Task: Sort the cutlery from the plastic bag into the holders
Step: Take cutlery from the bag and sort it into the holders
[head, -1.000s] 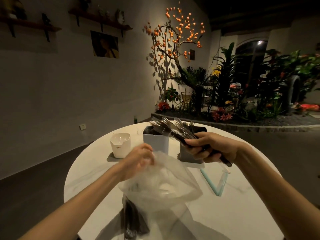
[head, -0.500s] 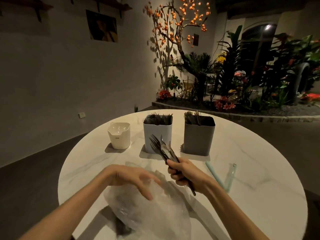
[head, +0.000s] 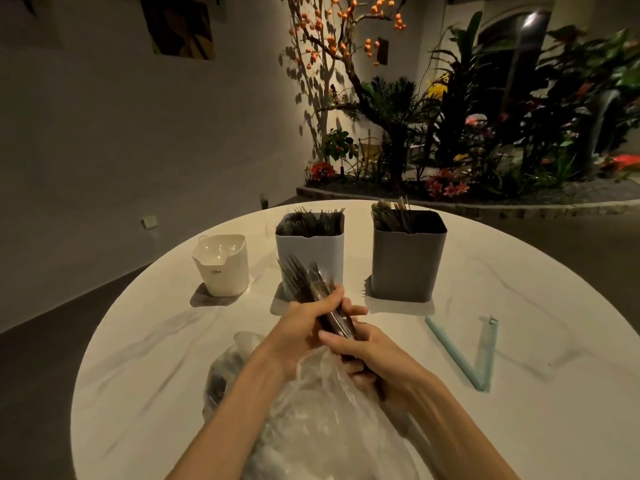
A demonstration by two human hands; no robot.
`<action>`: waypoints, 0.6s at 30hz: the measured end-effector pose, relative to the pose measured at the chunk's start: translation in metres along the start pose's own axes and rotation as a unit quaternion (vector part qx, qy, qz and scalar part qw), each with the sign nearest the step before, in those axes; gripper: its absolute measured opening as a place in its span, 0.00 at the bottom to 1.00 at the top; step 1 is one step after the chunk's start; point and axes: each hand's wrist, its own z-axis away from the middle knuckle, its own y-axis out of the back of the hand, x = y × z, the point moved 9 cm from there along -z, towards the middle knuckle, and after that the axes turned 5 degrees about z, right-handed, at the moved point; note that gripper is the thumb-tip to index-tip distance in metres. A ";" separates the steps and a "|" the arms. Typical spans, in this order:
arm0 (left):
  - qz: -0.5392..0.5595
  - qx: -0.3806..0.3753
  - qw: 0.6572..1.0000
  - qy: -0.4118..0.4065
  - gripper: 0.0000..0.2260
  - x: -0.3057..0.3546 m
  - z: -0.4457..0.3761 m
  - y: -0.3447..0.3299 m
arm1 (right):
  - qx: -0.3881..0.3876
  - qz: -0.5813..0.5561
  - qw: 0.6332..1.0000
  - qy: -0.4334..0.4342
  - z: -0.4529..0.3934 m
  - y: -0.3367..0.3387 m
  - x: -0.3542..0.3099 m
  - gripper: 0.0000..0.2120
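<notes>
Both hands closed on one bundle of forks [head: 304, 289], held just above the clear plastic bag [head: 311, 410] and in front of the holders. Left hand [head: 304, 327] wrapped around the middle of the bundle, fingers clenched over the handles; right hand [head: 367, 358] gripping the lower handle ends, thumb laid across the top. Tines fanned up and away, overlapping the front of the white holder [head: 310, 251] in the view; touching it or not, cannot tell.

Progress, judged from the layout: partly done. White holder already packed with dark cutlery, fork tines showing above the rim. Grey holder [head: 408, 265] to its right holding a smaller cluster, heads too dim to name, room left inside. Small white cup [head: 221, 265] to the left apparently empty, its inside pale and bare. Bundle in hand not yet sorted.

Left to do: more dark cutlery visible through the crumpled bag near its left side, so bag not emptied. Probably several more grabs before the end.

Off to the right on the round marble table [head: 519, 393], two pale blue strips [head: 453, 351] lying in a V, well apart from the hands, purpose unclear.
</notes>
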 end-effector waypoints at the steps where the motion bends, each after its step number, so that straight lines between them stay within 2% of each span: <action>1: 0.029 -0.002 0.999 -0.018 0.09 0.004 -0.003 0.000 | -0.009 -0.015 1.000 -0.009 -0.002 0.005 0.002 0.18; 4: 0.087 0.029 0.993 -0.070 0.07 0.011 -0.010 0.006 | -0.022 0.022 0.999 -0.032 -0.004 0.019 0.005 0.29; 9: 0.181 0.033 0.973 -0.136 0.03 0.028 -0.010 0.017 | -0.034 0.140 0.987 -0.065 -0.002 0.030 0.009 0.26; 12: 0.183 0.033 0.971 -0.151 0.03 0.034 -0.010 0.025 | 0.028 0.187 0.980 -0.068 0.002 0.041 0.002 0.22; 15: 0.143 -0.012 0.984 -0.102 0.09 0.021 -0.011 0.015 | 0.150 0.127 0.980 0.020 0.007 0.061 -0.020 0.19; 18: 0.073 -0.043 0.995 -0.060 0.10 0.004 -0.010 0.000 | 0.183 0.070 0.969 0.148 0.011 0.056 -0.045 0.15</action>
